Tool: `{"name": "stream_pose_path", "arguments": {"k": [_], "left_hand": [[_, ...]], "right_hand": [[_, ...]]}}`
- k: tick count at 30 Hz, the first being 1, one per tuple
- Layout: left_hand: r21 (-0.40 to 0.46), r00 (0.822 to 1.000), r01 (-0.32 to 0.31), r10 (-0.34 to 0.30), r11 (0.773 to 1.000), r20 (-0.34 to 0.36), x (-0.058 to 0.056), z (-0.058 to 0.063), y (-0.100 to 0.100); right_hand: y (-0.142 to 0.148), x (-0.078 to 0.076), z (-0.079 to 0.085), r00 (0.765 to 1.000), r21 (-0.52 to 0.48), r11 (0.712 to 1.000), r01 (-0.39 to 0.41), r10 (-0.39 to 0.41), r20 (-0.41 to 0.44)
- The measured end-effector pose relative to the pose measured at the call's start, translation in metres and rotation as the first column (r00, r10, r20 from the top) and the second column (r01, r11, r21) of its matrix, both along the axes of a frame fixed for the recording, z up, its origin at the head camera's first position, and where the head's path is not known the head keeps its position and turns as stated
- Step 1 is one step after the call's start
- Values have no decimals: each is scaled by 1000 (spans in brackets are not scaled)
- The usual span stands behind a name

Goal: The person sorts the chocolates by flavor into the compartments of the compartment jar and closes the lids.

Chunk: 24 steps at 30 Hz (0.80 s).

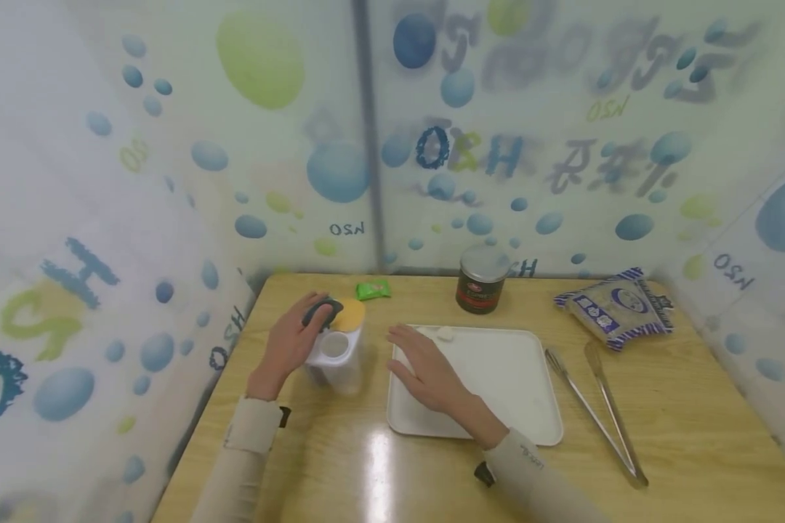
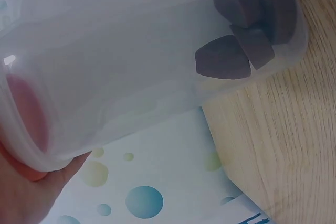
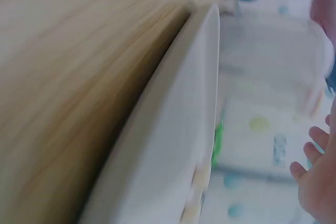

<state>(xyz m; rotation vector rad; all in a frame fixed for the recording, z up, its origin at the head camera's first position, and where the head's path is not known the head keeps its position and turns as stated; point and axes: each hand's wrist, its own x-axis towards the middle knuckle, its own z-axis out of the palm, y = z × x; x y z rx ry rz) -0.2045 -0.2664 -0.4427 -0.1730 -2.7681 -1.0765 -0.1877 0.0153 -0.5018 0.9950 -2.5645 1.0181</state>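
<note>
On the table's left side stands a tall translucent container (image 1: 340,367) with a round orange lid (image 1: 343,316) and a pale round ring beside it on top. My left hand (image 1: 291,341) grips a dark rounded lid (image 1: 323,312) at the container's top. Through the wall, the left wrist view shows several dark flat pieces (image 2: 223,57) at the bottom. My right hand (image 1: 432,370) is over the near-left part of a white tray (image 1: 497,378), fingers spread and holding nothing. Small pale pieces (image 1: 445,333) lie at the tray's far edge.
A green packet (image 1: 373,290) lies behind the container. Farther right stands a dark can (image 1: 480,280) with a silvery lid. Metal tongs (image 1: 605,414) lie right of the tray, with a blue-and-white striped bag (image 1: 618,309) beyond them. Patterned walls border the table.
</note>
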Motion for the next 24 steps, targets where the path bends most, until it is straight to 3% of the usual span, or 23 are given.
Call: {"name": "stream_pose_path", "arguments": {"k": [4,8,11,16,24], "left_hand": [[-4,1000,1,-1,1000,-4,-3,1,-2],[-17,1000,1,-1,1000,8,-4,1,-1],[-16,1000,8,-8,1000,11,-3,0,1],[-17,1000,1,-1,1000,-8,-2,-1,0],[-16,1000,-9,9,1000,14,-2,-3,1]], "right_hand": [[49,12,0,991,-44,991,124,-121,57],[106,29,-12,963,-102,959,264,-257,82],[148,46,-25,932,-132,925,357,-343,118],[206,70,-35,865,-100,871,481,-454,213],[265,88,-41,775,-101,774,625,-598,205]]}}
